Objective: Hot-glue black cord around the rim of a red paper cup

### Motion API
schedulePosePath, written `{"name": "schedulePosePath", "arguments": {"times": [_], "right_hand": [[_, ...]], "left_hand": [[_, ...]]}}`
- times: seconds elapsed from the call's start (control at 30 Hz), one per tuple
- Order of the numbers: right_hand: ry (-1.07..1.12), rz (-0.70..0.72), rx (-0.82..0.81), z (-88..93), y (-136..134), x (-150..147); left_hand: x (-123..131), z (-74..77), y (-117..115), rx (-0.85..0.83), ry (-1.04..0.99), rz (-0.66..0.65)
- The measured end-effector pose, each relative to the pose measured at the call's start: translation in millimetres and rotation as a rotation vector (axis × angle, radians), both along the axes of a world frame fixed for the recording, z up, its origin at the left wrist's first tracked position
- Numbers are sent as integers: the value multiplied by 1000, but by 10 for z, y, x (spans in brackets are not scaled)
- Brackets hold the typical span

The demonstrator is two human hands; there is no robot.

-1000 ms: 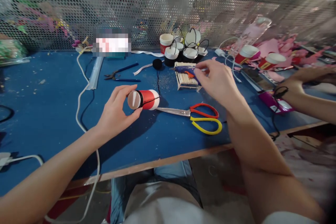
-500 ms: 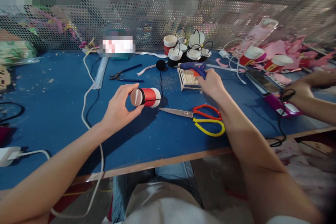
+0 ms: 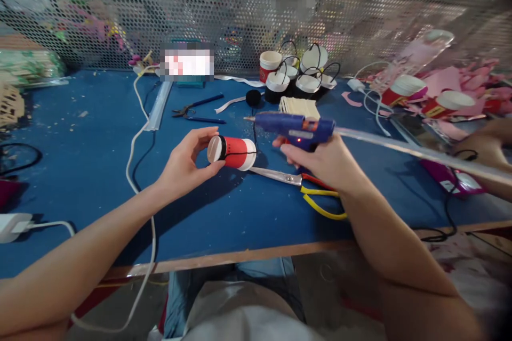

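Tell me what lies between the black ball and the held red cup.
In the head view, a black cord, crossed in front by the glue gun.

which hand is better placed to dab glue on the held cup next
Probably the right hand: it grips the blue plastic glue gun, whose nozzle points leftward, while the left hand is occupied holding the red-and-white paper cup on its side.

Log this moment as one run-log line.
left hand: holds red cup sideways | right hand: grips glue gun, red light lit | scissors: on blue table
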State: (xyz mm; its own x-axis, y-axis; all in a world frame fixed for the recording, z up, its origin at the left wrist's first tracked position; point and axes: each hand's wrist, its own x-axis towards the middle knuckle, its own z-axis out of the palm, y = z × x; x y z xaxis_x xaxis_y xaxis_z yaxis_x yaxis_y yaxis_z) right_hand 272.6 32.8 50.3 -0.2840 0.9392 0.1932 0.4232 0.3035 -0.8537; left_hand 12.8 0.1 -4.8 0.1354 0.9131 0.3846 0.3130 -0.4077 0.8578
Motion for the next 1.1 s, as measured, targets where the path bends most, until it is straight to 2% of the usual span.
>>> {"name": "schedulePosePath", "arguments": {"times": [0.2,0.33,0.47,0.7,0.93,1.1], "right_hand": [[-105,113,89,-164,-149,-109],[-162,75,103,-155,-174,-112],[-176,107,113,-151,-210,-114],[-206,46,259,-206,-265,-121],[-234,94,320,-176,-258,-122],[-244,45,337,-185,-265,-119]], "left_hand": [[-28,-36,37,-53,-34,-2],[-6,-29,28,-48,-43,2],[12,-10,16,-45,-37,1],[17,-3,17,-59,-41,7],[8,-11,18,-49,-40,-4],[4,-18,15,-42,-38,-6]]}}
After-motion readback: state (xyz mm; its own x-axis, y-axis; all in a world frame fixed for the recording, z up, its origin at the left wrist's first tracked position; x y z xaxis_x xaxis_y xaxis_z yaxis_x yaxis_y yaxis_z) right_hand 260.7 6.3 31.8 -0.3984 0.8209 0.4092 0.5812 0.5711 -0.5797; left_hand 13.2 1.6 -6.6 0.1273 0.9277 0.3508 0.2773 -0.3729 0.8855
